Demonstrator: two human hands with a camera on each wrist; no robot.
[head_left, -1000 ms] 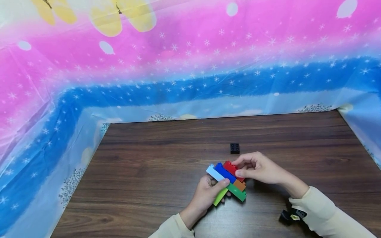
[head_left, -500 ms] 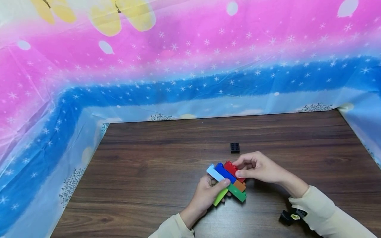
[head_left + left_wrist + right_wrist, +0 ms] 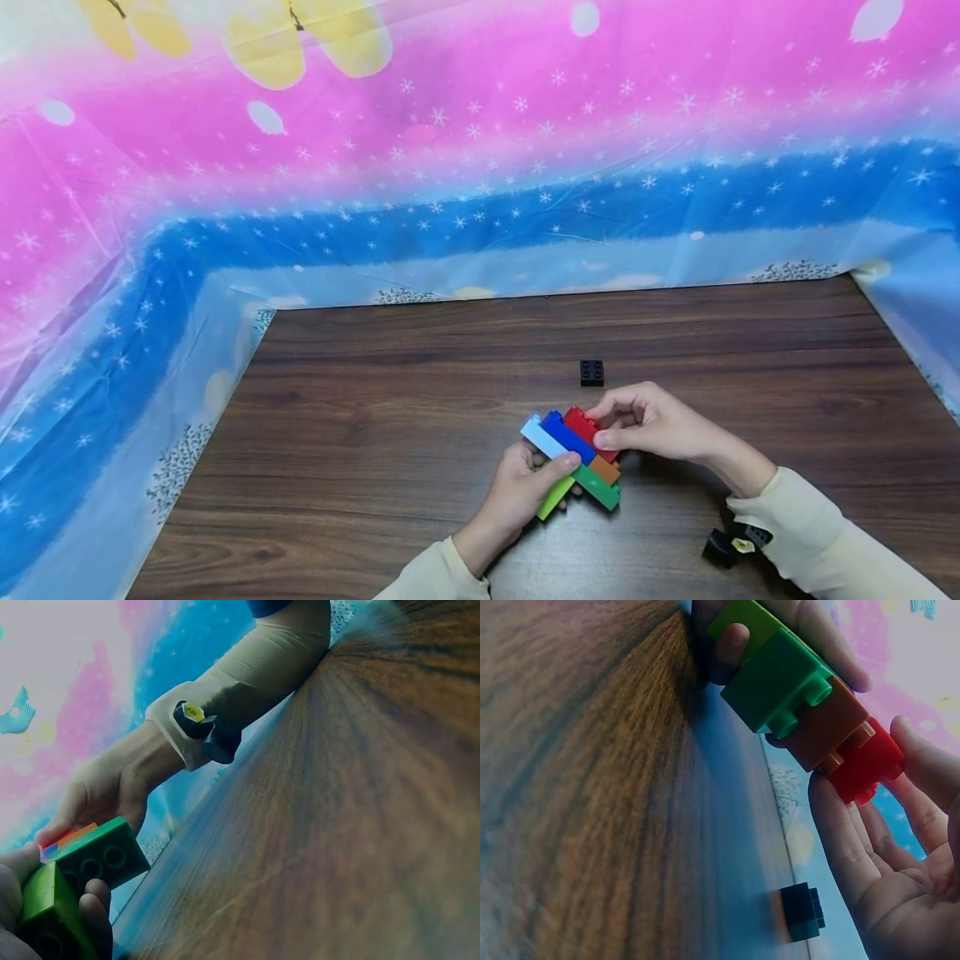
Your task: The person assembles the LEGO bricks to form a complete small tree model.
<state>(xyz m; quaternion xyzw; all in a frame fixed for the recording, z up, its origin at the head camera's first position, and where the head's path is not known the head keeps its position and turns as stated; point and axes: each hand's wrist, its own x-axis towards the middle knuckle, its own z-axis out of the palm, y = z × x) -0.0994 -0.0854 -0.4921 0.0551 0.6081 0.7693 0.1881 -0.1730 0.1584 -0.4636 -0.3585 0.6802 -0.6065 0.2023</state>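
Several toy building bricks are joined into one block, held above the table between both hands. My left hand point(image 3: 517, 492) grips its lower left, thumb on top, around a light blue brick point(image 3: 543, 437) and a lime green brick point(image 3: 555, 500). At the upper right, my right hand point(image 3: 663, 427) pinches the red brick point(image 3: 874, 761) between thumb and fingers. A dark blue brick point(image 3: 566, 437), an orange-brown brick point(image 3: 829, 724) and a green brick point(image 3: 112, 844) lie between. Studs stick out from the bricks' ends in the right wrist view. The left fingers partly hide the underside.
Beyond the right hand, a black four-stud brick point(image 3: 592, 372) sits on the brown wooden table point(image 3: 360, 433). A black device point(image 3: 722, 548) is strapped at the right cuff. A pink and blue patterned cloth point(image 3: 450, 192) hangs along the table's back and sides.
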